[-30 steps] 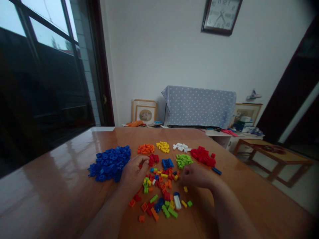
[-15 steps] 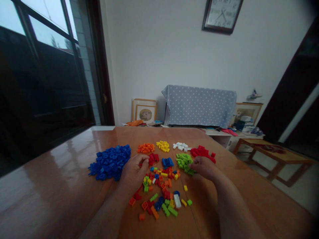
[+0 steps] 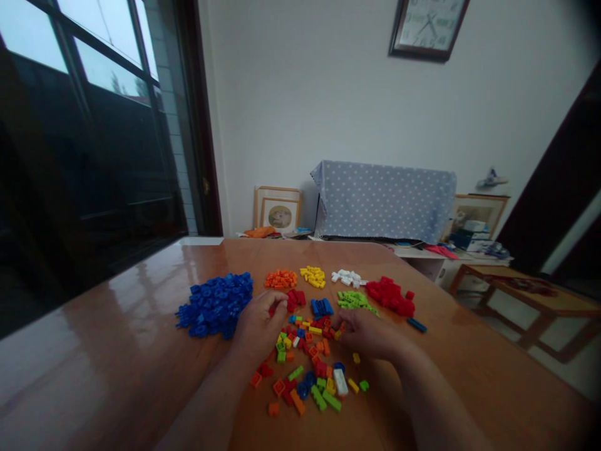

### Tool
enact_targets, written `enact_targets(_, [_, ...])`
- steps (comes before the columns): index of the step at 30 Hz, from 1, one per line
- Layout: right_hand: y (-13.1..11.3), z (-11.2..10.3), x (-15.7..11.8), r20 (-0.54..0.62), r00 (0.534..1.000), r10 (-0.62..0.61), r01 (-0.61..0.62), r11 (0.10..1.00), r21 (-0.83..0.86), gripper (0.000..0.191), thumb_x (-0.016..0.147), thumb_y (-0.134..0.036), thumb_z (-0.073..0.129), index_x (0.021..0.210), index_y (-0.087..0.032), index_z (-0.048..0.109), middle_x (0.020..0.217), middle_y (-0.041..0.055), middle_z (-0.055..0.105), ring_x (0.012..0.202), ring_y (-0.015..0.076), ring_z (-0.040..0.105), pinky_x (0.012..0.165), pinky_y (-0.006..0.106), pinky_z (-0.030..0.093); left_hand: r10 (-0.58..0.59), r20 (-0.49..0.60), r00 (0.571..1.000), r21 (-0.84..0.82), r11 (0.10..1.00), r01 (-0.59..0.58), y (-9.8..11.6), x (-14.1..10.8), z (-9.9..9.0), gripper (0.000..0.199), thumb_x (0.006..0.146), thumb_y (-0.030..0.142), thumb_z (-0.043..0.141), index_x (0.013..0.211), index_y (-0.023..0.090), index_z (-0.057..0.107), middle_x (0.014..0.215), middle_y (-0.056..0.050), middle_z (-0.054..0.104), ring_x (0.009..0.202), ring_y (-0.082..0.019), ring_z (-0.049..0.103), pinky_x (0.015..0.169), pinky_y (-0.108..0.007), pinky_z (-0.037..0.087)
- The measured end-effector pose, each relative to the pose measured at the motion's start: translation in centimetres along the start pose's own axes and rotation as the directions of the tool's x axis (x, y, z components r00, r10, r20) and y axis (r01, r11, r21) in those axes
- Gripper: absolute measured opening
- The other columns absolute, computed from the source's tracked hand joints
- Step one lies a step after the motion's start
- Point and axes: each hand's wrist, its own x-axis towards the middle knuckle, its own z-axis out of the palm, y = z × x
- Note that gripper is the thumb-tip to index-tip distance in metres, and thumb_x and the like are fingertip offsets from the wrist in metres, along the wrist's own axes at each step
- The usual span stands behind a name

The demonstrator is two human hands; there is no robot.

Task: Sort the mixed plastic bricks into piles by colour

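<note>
My left hand [image 3: 263,314] is beside the small red pile [image 3: 295,299], its thumb and fingers curled together; whatever lies between them is too small to make out. Over the right edge of the mixed bricks [image 3: 315,354], my right hand [image 3: 359,329] reaches down with its fingertips at an orange and a yellow brick. Whether it grips one is unclear. A big blue pile [image 3: 216,305] lies left of my left hand. Just beyond my right hand are the lime green pile [image 3: 353,299] and several blue bricks [image 3: 322,307].
Farther back on the brown table [image 3: 141,338] sit orange [image 3: 280,279], yellow [image 3: 313,276], white [image 3: 347,278] and large red piles [image 3: 390,296]. One dark blue brick [image 3: 416,325] lies at the right. Beyond the table stands a cloth-covered object [image 3: 385,200].
My right hand has moved left and nearer, from the green pile to the mixed bricks. My left hand stays beside the small red pile. The whole view has shifted slightly.
</note>
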Motion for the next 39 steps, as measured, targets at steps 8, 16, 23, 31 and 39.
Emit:
enact_targets(8, [0.9, 0.8, 0.9, -0.025, 0.999, -0.044, 0.043, 0.998, -0.039, 0.012, 0.075, -0.023, 0.066, 0.086, -0.022, 0.069, 0.081, 0.0000, 0.068, 0.072, 0.0142, 0.057, 0.056, 0.021, 0.030, 0.039, 0.100, 0.994, 0.005, 0.999, -0.039, 0.5, -0.4, 0.6, 0.020, 0.093, 0.029, 0.048, 0.088, 0.022, 0.067, 0.087, -0.003, 0.067, 0.088, -0.018, 0.062, 0.076, -0.028, 0.045])
enact_targets(16, [0.7, 0.9, 2.1, -0.222, 0.975, -0.021, 0.065, 0.979, 0.193, 0.010, 0.082, -0.027, 0.056, 0.082, -0.018, 0.060, 0.072, -0.0009, 0.063, 0.067, 0.0137, 0.056, 0.056, 0.021, 0.036, 0.020, 0.088, 0.996, 0.030, 0.999, -0.023, -0.3, -0.2, 0.6, 0.021, 0.092, 0.027, 0.046, 0.083, 0.021, 0.065, 0.084, -0.003, 0.065, 0.085, -0.018, 0.060, 0.073, -0.027, 0.043])
enact_targets(23, [-0.8, -1.5, 4.0, -0.332, 0.943, 0.032, 0.044, 0.975, 0.217, 0.015, 0.079, -0.021, 0.055, 0.092, -0.019, 0.061, 0.077, -0.0004, 0.064, 0.070, 0.0140, 0.059, 0.059, 0.021, 0.040, 0.007, 0.084, 0.996, 0.029, 1.000, -0.010, -1.0, 0.1, 0.3, 0.021, 0.092, 0.025, 0.045, 0.082, 0.020, 0.063, 0.084, -0.003, 0.064, 0.083, -0.018, 0.059, 0.072, -0.026, 0.042])
enact_targets(31, [-0.2, -2.0, 10.1, -0.294, 0.929, 0.223, -0.167, 0.965, 0.204, 0.010, 0.080, -0.019, 0.062, 0.088, -0.015, 0.067, 0.069, 0.0002, 0.067, 0.061, 0.0118, 0.060, 0.054, 0.019, 0.039, -0.043, 0.046, 0.998, 0.036, 0.998, 0.041, -2.3, 0.4, 0.5, 0.019, 0.091, 0.024, 0.046, 0.082, 0.020, 0.063, 0.084, -0.002, 0.064, 0.083, -0.017, 0.058, 0.070, -0.025, 0.039])
enact_targets(39, [0.2, -0.9, 14.8, -0.175, 0.924, 0.339, -0.309, 0.934, 0.179, 0.027, 0.095, -0.035, 0.060, 0.113, -0.014, 0.063, 0.108, 0.0055, 0.066, 0.088, 0.0165, 0.066, 0.075, 0.034, 0.057, -0.061, 0.021, 0.998, 0.045, 0.997, 0.060, -2.6, 0.4, 0.6, 0.018, 0.090, 0.022, 0.047, 0.081, 0.020, 0.063, 0.084, -0.002, 0.063, 0.083, -0.016, 0.056, 0.069, -0.024, 0.036])
